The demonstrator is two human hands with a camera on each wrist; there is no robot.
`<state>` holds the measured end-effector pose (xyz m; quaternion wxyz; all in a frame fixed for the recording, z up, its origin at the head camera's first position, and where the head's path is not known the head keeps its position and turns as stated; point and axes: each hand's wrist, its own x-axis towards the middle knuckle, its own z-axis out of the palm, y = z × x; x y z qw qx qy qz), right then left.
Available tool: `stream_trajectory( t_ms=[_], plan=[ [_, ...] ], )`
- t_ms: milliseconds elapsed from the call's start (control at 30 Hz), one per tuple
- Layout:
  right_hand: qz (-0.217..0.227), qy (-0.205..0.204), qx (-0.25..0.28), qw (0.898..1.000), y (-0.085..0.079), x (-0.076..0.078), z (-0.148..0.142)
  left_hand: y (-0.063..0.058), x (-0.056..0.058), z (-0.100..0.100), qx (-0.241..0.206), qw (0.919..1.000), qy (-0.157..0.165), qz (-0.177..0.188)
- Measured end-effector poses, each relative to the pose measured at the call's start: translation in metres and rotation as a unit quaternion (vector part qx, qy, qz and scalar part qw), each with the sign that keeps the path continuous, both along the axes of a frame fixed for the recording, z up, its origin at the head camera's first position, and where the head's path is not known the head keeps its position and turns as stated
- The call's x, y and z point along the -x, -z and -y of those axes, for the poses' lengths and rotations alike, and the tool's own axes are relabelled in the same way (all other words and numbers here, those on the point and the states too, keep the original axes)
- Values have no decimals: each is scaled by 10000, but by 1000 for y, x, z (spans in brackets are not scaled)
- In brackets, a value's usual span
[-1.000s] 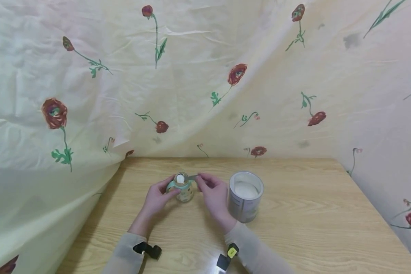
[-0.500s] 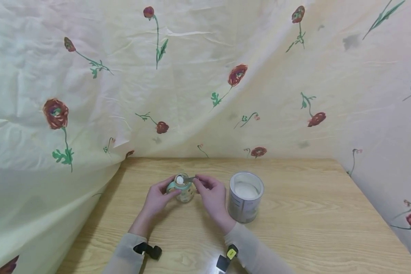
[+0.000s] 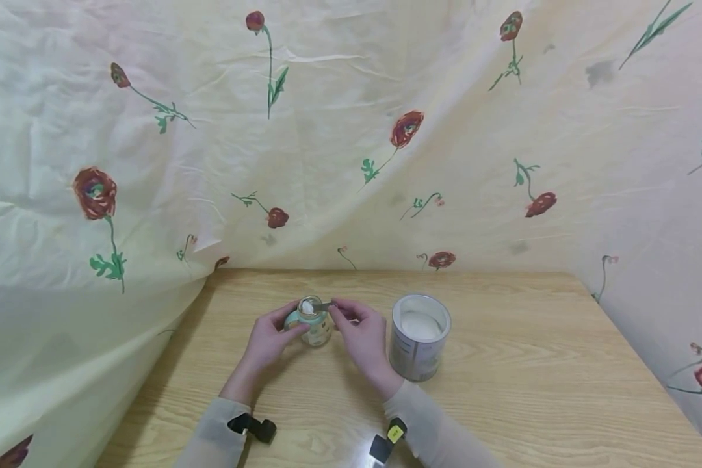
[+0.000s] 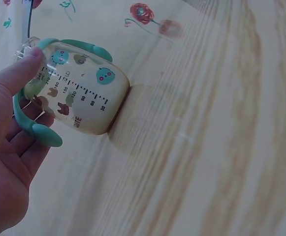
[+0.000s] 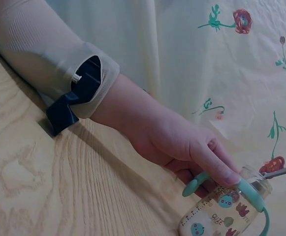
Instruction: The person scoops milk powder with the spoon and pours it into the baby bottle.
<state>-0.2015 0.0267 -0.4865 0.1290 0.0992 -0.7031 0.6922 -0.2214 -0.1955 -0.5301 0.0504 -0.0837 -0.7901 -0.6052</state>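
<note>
A clear baby bottle [image 3: 316, 331] with green side handles stands upright on the table, printed with small animals and a measuring scale. My left hand [image 3: 272, 338] grips it round the neck and upper side, thumb in front, as the left wrist view shows on the bottle [image 4: 79, 93]. With thumb and fingers my right hand [image 3: 363, 335] pinches a grey spoon handle [image 5: 280, 171]. The spoon [image 3: 323, 306] reaches over the bottle's open mouth, where a white patch shows, perhaps powder in its bowl. Fingers of the right hand are mostly cut off in both wrist views.
Just right of my right hand stands an open tin [image 3: 418, 364] holding white powder. The wooden table [image 3: 532, 364] extends to the right. A flowered cloth [image 3: 327, 162] hangs behind it and along the left side.
My right hand has moved slightly left, and the spoon reaches further over the bottle mouth. The white patch looks smaller and tilted. Left hand, bottle and tin stay in place.
</note>
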Motion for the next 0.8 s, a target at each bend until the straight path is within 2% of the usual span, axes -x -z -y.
stream_trajectory(
  t_ms=[200,333,400,533,633,700,800],
  plan=[
    [-471,110,-412,9980,0,0,-1,0,1,0,-2,10000,26,-49],
    [-1210,160,-975,9877,0,1,-3,0,0,1,-21,10000,57,-75],
    [-1762,225,-1379,9744,2,2,-4,-1,0,1,-20,9999,63,-78],
    [-2792,467,-2194,9337,5,4,-7,0,0,1,-1,9999,75,-92],
    [-3264,591,-2566,9078,6,5,-8,2,0,1,10,9999,76,-110],
    [-3413,616,-2679,8989,6,5,-8,3,0,1,-5,9999,62,-101],
    [-3455,594,-2693,8970,5,5,-8,3,0,1,1,9999,54,-110]
  ],
)
